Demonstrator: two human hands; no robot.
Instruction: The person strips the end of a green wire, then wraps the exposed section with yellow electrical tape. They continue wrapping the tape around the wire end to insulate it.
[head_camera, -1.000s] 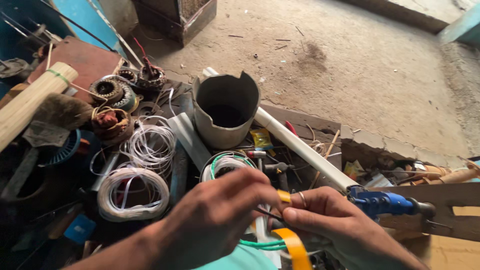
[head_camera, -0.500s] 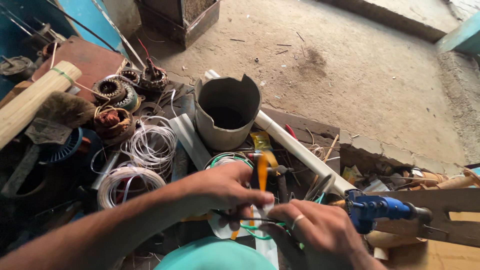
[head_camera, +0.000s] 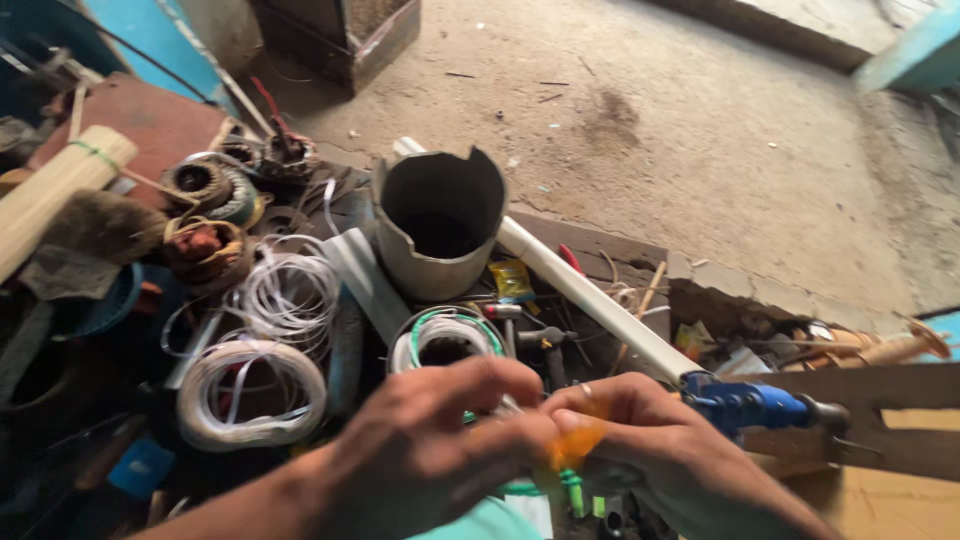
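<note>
Both hands meet low centre: left hand (head_camera: 430, 450) & right hand (head_camera: 650, 450), fingers of both pinched together on an orange strip (head_camera: 572, 440), blurred. Just behind: white wire coil (head_camera: 445, 335), grey metal can (head_camera: 437, 225), white pipe (head_camera: 590, 300).

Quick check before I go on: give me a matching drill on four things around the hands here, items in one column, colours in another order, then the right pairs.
Items:
1. Handle beside the right hand
2. Wire coils beyond the left hand
3. Open can with the jagged rim
4. Tape pinched between both hands

Colours:
A. Yellow-orange
B. Grey
C. Blue
D. White

Pairs: 1-C, 2-D, 3-B, 4-A
</note>
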